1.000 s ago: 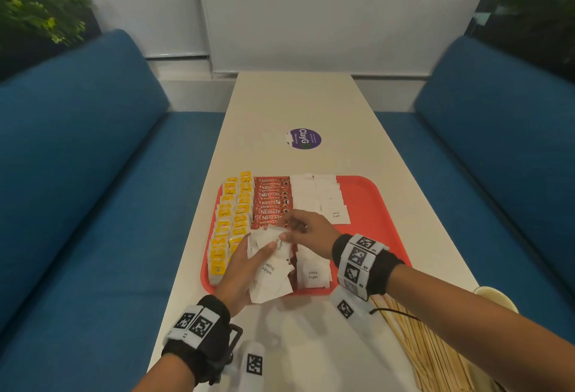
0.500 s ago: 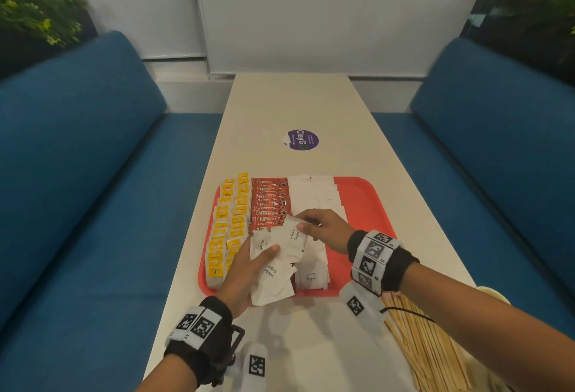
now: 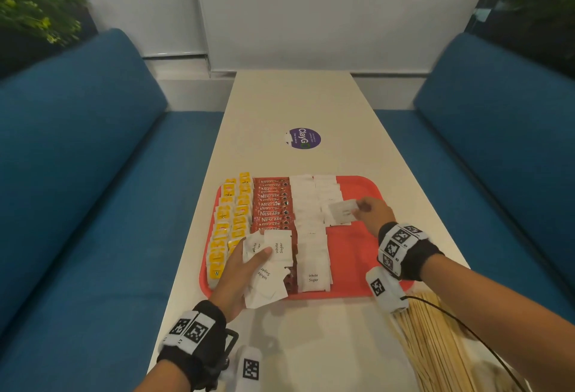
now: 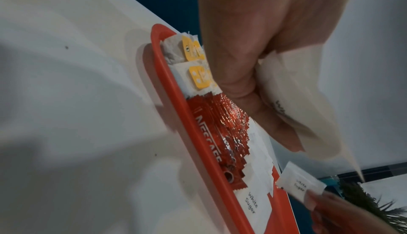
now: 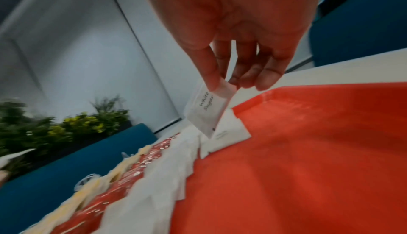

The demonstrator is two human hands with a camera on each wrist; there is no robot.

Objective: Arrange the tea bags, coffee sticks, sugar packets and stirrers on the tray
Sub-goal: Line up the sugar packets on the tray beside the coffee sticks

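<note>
Both hands grip sugar packets: left hand (image 3: 239,270) a half-hidden bunch (image 3: 267,255), right hand (image 3: 371,213) one (image 3: 342,208)

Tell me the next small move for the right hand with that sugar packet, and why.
Probably lower the sugar packet onto the near end of the right-hand sugar column and let go: the right hand pinches it just above that row, on the red tray.
</note>
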